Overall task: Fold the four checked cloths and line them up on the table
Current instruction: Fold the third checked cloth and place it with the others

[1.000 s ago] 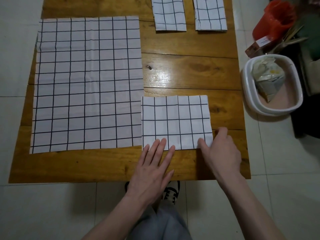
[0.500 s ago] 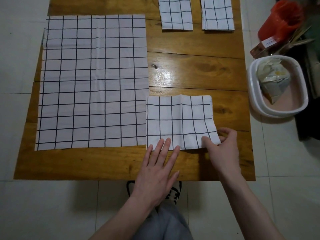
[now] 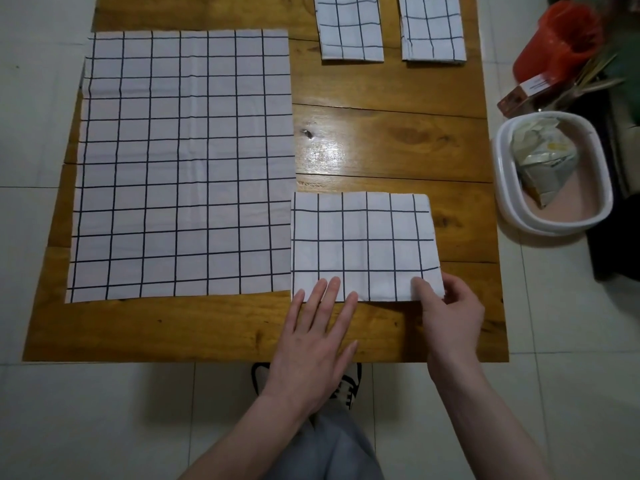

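**Third Cloth: Near-Right Corner Lifted for the Next Fold**

The half-folded checked cloth (image 3: 363,245) lay at the near right of the wooden table (image 3: 381,140), its left edge just beside the unfolded checked cloth (image 3: 180,161) spread flat over the table's left side. Two finished cloths sat at the far edge, side by side with a gap between them — the left folded cloth (image 3: 349,27) and the right folded cloth (image 3: 433,27).

The left hand (image 3: 311,344) lay flat, fingers straight and slightly spread, its fingertips pressing the cloth's near edge against the table. The right hand (image 3: 450,313) pinched the cloth's near-right corner, thumb on top and the other fingers curled beneath.

Change over the last second: that corner, previously lying flat under the hand, had come up off the wood, and the grid line beside it now bent upward. The left hand had stayed pressed on the near edge throughout.

Assessment: a further fold of the third cloth was starting — likely right over left, to match the narrow strips at the far edge. Two cloths were done, one was in hand, and one remained untouched.

Off the table's right side, a white tub (image 3: 554,174) holding crumpled packaging stood on the floor.
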Demonstrator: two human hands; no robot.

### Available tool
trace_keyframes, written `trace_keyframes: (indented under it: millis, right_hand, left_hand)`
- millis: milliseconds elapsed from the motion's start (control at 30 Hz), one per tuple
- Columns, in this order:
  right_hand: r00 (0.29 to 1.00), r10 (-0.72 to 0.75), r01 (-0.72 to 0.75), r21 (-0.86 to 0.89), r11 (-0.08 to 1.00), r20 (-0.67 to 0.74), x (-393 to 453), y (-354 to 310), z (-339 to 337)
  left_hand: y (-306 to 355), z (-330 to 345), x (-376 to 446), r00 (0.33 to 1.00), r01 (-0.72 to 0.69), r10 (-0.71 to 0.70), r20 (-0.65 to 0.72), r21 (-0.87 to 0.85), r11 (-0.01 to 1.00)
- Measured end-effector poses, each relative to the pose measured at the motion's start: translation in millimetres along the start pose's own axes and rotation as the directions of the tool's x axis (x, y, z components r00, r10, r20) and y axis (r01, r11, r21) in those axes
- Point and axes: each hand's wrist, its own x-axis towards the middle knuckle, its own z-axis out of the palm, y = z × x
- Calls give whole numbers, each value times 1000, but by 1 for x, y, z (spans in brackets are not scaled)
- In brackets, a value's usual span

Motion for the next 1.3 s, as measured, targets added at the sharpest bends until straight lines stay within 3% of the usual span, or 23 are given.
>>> trace_keyframes:
  millis: [100,300,433,600,800,933,1133,1300]
  right_hand:
    - [999,-51,51,-86,995,9,-2,7,-1]
    - [998,-64,63,50,997,10,-9,6,4]
    - [970,-221,223,-11,975,101,-19,4,7]
    - [869,-470,492,-185,851,152,-27,9,19]
    - [768,-570,631,-191,752,292,-33,16,37]
    - [631,-639,763,-202,615,440,-33,16,51]
    - [437,-603,898,-292,329,668,-26,22,71]
    - [426,-501,904,-343,253,753,-22,33,80]
  left_hand:
    - [2,-4,4,1000,15,-15,-9,-8,1000]
    - [8,-5,11,998,58,-58,-29,1,998]
    - [12,-7,11,997,69,-71,-39,-36,997]
    - [11,-10,10,997,67,-70,-36,-73,995]
    - [-1,-16,-1,984,93,-118,-132,-183,979]
    - [-20,-16,-12,961,142,-198,-194,-270,952]
    - [-39,-14,-18,943,144,-232,-237,-338,930]
    - [-41,-11,-16,941,145,-234,-245,-334,932]
